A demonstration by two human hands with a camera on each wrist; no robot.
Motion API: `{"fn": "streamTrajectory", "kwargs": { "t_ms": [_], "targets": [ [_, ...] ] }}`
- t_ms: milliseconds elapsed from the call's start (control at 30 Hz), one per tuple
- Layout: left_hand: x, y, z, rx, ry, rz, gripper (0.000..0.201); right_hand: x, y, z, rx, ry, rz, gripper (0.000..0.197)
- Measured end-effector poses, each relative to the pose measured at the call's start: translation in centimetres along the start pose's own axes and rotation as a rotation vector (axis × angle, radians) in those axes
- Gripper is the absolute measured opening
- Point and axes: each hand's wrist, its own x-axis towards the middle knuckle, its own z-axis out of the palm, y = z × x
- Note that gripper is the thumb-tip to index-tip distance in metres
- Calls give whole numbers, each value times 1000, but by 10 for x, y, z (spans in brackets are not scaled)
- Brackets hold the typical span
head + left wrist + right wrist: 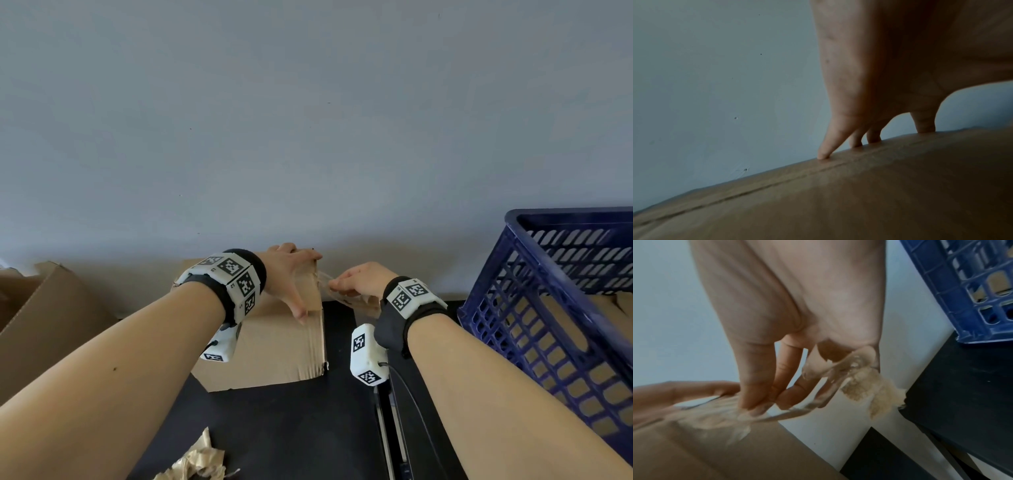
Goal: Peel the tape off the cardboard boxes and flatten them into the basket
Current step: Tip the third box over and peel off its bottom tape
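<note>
Both forearms fill the near field of the head view. Beyond them the left hand [291, 274] lies spread on the far right corner of the cardboard box [270, 346], which stands on the dark worktop [308, 428]. The right hand [359, 279] is just beside that corner, pinching a strip of clear tape [323, 275] that runs from the box edge rightward to it. A blue basket [513, 260] stands to the right, nearer the right hand; cardboard shows through its wall. Crumpled tape [195, 460] lies on the near worktop.

Left wrist view: straight fingers [825, 152] press by their tips on the box top [859, 203], holding nothing.

Right wrist view: thumb and fingers [754, 395] are closed narrowly on the tape [781, 416], which carries torn paper fibre and stretches left to the box [694, 451], where it is not yet free. Its long axis lies along the line of pull.

Judgement: the right hand must pull away from the braced corner, toward the basket side.
</note>
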Motion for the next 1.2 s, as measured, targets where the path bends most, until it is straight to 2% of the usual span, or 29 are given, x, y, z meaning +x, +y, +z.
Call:
{"fn": "streamTrajectory", "kwargs": {
  "t_ms": [100,233,333,400,433,500,567,600,667,700,733,800,933,1000,1100,1200],
  "targets": [
    [1,0,1,-21,20,13,107,-1,5,-8,60,34,2,28],
    [2,0,1,-23,18,15,105,-3,13,-13,-41,87,53,27],
    [2,0,2,-19,19,22,103,-3,26,-10,-99,138,149,15],
    [2,-1,3,-26,26,27,103,-4,37,-8,-283,141,228,31],
    [2,-2,4,-31,28,27,103,-6,43,-10,-367,188,260,37],
    [3,-5,5,-33,26,27,104,-15,52,-20,-392,281,341,41],
    [4,-7,5,-38,26,35,106,-23,56,-28,-343,333,353,52],
    [4,-7,5,-37,25,44,108,-26,56,-31,-208,380,309,51],
    [2,-4,6,-44,17,56,113,-31,49,-33,140,462,175,23],
    [1,-3,7,-56,22,58,116,-32,42,-34,221,479,113,12],
    [-1,-1,7,-78,40,64,117,-33,31,-32,274,478,71,7],
    [-4,0,6,-183,130,106,115,-35,9,-28,379,482,5,11],
    [-17,4,-5,-530,388,221,87,-44,-36,-17,536,496,-97,31],
    [-28,6,-11,-657,434,242,69,-47,-55,-11,577,474,-144,30],
    [-43,1,-12,-731,457,250,41,-53,-81,6,635,434,-183,29],
    [-61,-11,-9,-796,515,228,24,-60,-101,26,684,365,-201,30]
  ]
}}
